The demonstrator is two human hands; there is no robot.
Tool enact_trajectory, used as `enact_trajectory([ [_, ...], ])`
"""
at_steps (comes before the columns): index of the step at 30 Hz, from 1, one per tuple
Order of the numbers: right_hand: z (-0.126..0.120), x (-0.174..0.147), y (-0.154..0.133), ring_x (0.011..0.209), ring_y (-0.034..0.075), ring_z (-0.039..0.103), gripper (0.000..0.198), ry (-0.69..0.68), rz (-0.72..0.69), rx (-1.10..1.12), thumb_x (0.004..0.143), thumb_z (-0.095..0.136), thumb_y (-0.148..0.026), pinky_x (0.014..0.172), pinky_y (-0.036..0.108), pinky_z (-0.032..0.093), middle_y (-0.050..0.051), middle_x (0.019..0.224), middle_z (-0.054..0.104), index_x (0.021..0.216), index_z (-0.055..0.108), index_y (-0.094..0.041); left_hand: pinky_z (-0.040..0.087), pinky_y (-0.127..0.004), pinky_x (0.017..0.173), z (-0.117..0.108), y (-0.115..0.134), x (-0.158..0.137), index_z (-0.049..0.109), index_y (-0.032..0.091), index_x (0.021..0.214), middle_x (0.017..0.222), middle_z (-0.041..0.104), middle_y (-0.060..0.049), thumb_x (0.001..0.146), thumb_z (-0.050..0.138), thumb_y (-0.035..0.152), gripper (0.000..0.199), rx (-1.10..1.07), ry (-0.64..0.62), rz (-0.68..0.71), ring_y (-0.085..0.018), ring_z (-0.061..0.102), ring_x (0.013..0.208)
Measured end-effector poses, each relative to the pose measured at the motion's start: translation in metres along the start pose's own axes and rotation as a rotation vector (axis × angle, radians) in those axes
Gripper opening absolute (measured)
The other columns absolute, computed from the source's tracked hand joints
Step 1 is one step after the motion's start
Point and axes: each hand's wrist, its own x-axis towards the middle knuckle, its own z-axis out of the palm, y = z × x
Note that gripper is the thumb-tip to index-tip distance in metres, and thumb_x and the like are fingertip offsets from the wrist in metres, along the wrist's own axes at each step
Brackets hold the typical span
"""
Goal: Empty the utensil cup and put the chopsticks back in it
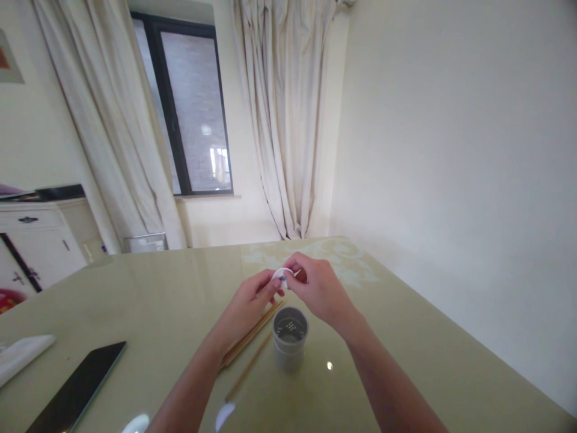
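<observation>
We pinch a small white piece (283, 274) between both hands, left hand (252, 297) and right hand (318, 288), just above the cup (290, 346), chopsticks (250, 340) parked at its left on the table (157, 300).

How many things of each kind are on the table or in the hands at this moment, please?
Grey holder: 1
Wooden chopsticks: 3, though the left hand may hide more
Small white object pinched between the left hand and the right hand: 1
Dark phone: 1
White cloth: 1
Total: 7
</observation>
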Motion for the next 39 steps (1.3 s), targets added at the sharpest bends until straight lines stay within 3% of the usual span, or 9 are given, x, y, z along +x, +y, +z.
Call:
enact_trajectory([
  [3,0.009,0.000,0.004,0.079,0.018,0.078,0.017,-0.075,0.032,0.032,0.095,0.076,-0.023,0.076,0.027,0.054,0.003,0.101,0.083,0.112,0.073,-0.023,0.046,-0.027,0.069,-0.007,-0.007,0.000,0.069,0.021,0.088,0.079,0.069,-0.001,0.101,0.052,0.058,0.043,0.145,0.048,-0.005,-0.018,0.060,0.074],
  [6,0.013,0.000,0.016,0.089,0.022,0.080,0.036,-0.215,0.091,-0.112,0.090,0.084,-0.027,0.080,0.031,0.055,0.006,0.110,0.083,0.124,0.072,-0.023,0.046,-0.028,0.073,-0.031,-0.040,0.002,0.072,0.020,0.094,0.088,0.073,-0.003,0.099,0.051,0.051,0.038,0.399,0.104,-0.167,-0.020,0.064,0.080],
  [11,0.027,-0.002,0.035,0.093,0.026,0.078,0.017,-0.491,0.111,-0.352,0.087,0.084,-0.024,0.075,0.030,0.052,0.006,0.101,0.084,0.103,0.083,-0.025,0.040,-0.028,0.068,-0.064,-0.094,-0.005,0.067,0.020,0.071,0.073,0.072,-0.003,0.091,0.059,0.036,0.027,0.678,0.115,-0.474,-0.021,0.065,0.075],
  [19,0.031,-0.006,0.042,0.078,0.023,0.075,0.019,-0.477,0.136,-0.353,0.079,0.073,-0.004,0.064,0.027,0.044,0.006,0.083,0.083,0.082,0.082,-0.021,0.046,-0.029,0.075,-0.069,-0.130,-0.020,0.074,0.021,0.088,0.098,0.083,-0.010,0.091,0.066,0.030,0.013,0.780,0.151,-0.665,-0.026,0.076,0.096],
  [23,0.027,-0.017,0.045,0.081,0.021,0.076,0.019,-0.420,0.154,-0.307,0.086,0.072,-0.009,0.069,0.027,0.048,0.005,0.085,0.083,0.100,0.081,-0.019,0.048,-0.029,0.076,-0.066,-0.141,-0.021,0.073,0.022,0.084,0.098,0.083,-0.011,0.089,0.067,0.031,0.012,0.800,0.157,-0.675,-0.028,0.077,0.097],
  [26,0.030,-0.033,0.055,0.085,0.021,0.077,0.021,-0.330,0.179,-0.204,0.098,0.073,-0.030,0.075,0.028,0.052,0.007,0.096,0.084,0.114,0.076,-0.018,0.048,-0.029,0.075,-0.064,-0.143,-0.025,0.071,0.022,0.080,0.093,0.082,-0.011,0.088,0.067,0.034,0.015,0.805,0.178,-0.655,-0.028,0.076,0.094],
  [32,0.053,-0.070,0.096,0.114,0.028,0.075,0.066,-0.180,0.153,0.495,0.093,0.073,-0.067,0.093,0.040,0.059,0.015,0.129,0.075,0.137,0.064,-0.020,0.051,-0.037,0.084,-0.057,-0.130,-0.043,0.074,0.018,0.091,0.098,0.081,-0.014,0.093,0.062,0.034,0.019,0.793,0.272,-0.554,-0.033,0.074,0.098],
  [35,0.072,-0.084,0.107,0.129,0.033,0.068,0.102,-0.161,0.146,0.644,0.065,0.099,-0.059,0.105,0.047,0.056,0.017,0.143,0.068,0.149,0.053,-0.025,0.051,-0.039,0.097,-0.043,-0.112,-0.052,0.073,0.017,0.112,0.121,0.077,-0.018,0.097,0.054,0.028,0.027,0.809,0.322,-0.458,-0.033,0.070,0.115],
  [39,0.094,-0.092,0.102,0.124,0.032,0.070,0.089,-0.154,0.138,0.598,0.062,0.102,-0.035,0.104,0.048,0.055,0.012,0.134,0.073,0.139,0.058,-0.025,0.053,-0.031,0.091,-0.001,-0.086,-0.062,0.075,0.024,0.104,0.111,0.080,-0.008,0.101,0.050,0.032,0.026,0.762,0.210,-0.325,-0.024,0.074,0.101],
])
